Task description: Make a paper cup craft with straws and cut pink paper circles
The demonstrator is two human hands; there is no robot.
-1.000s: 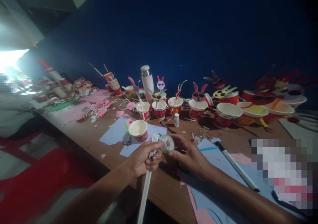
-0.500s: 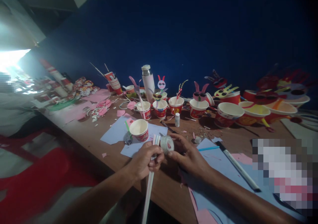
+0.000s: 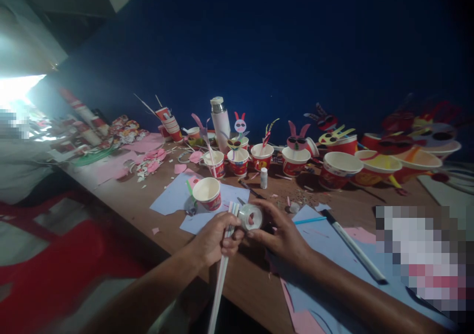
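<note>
My left hand [image 3: 216, 238] is closed around a bundle of long white straws [image 3: 221, 279] that stick up above the fingers and hang down past the table edge. My right hand [image 3: 279, 230] pinches a roll of clear tape [image 3: 251, 217] right beside the straws' upper ends. Just beyond my hands a red and white paper cup [image 3: 208, 194] stands on a pale blue sheet [image 3: 174, 198].
A row of decorated paper cups [image 3: 261, 157] and larger bowls [image 3: 339, 170] lines the back of the wooden table [image 3: 244, 279]. A white flask [image 3: 220, 122], a small white bottle [image 3: 263, 178], a long marker [image 3: 353, 247], pink scraps [image 3: 150, 165] and blue sheets [image 3: 333, 235] lie around.
The tape roll has turned in my right hand, its open face now toward me, and sits slightly lower against the straws. My left hand holds the straws almost still.
</note>
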